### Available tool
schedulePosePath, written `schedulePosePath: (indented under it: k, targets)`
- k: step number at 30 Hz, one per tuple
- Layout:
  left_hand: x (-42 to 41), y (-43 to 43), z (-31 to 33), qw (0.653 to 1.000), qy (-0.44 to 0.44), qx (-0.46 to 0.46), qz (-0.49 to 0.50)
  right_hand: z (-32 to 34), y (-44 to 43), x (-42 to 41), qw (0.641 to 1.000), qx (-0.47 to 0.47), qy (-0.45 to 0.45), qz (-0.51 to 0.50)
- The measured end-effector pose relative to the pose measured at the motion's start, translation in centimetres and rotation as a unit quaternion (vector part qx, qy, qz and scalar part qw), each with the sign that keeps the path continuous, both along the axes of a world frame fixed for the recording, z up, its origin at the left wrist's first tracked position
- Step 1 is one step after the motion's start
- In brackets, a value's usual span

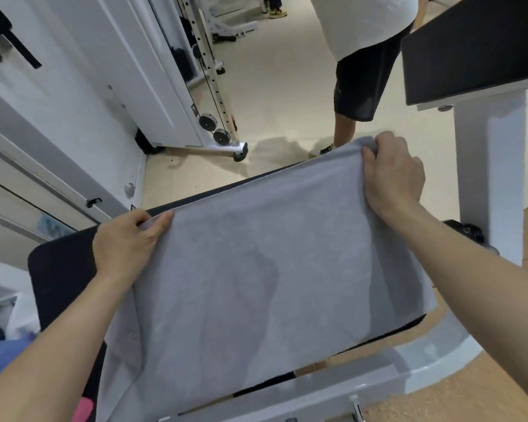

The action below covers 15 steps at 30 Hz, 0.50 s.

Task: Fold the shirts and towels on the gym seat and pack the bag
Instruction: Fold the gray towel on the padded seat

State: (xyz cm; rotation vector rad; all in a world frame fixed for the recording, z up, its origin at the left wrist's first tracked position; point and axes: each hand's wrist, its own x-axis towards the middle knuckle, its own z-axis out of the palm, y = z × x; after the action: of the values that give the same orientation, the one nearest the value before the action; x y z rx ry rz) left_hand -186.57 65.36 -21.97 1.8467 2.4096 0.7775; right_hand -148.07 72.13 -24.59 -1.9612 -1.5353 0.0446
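A light grey towel (pixel 256 269) lies spread over the black padded gym seat (pixel 58 269), covering most of it and hanging off the near edge. My left hand (pixel 128 239) pinches the towel's far left corner between thumb and curled fingers. My right hand (pixel 393 175) grips the far right corner, which is bunched under its fingers. Both far corners sit at the seat's far edge. No bag is plainly in view.
A black pad on a white post (pixel 485 147) stands close at the right. Another person's legs (pixel 348 117) are just beyond the seat. A white cable machine (pixel 214 123) stands at the far left. Blue and pink fabric (pixel 0 357) lies at the lower left.
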Motion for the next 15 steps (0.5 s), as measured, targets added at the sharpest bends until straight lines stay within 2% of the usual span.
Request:
schedulePosePath:
  k: [3,7,9,11,13,15]
  targets:
    - [0.1,0.5,0.0,1.000,0.023,0.003,0.005,-0.9,0.3,0.5,0.999,-0.003,0.039,-0.036]
    - [0.5,0.6,-0.5,0.996,0.084,0.031,0.001,-0.9,0.0,0.8,0.992,-0.068,0.091,-0.053]
    - [2.2,0.3,-0.7,0.990,0.112,0.086,-0.017,-0.9,-1.2,0.6,0.996,-0.048,0.061,-0.054]
    - [5.4,-0.5,-1.5,0.977,0.127,0.132,-0.110,-1.4,-3.7,-1.1,1.000,0.004,0.022,-0.015]
    - [9.5,-1.7,-3.3,0.962,0.142,0.100,-0.211,-2.7,-6.2,-3.4,0.998,0.010,-0.030,0.054]
    - [12.6,-2.7,-5.5,0.952,0.196,0.013,-0.233,-4.5,-7.5,-4.8,0.992,-0.030,-0.069,0.097]
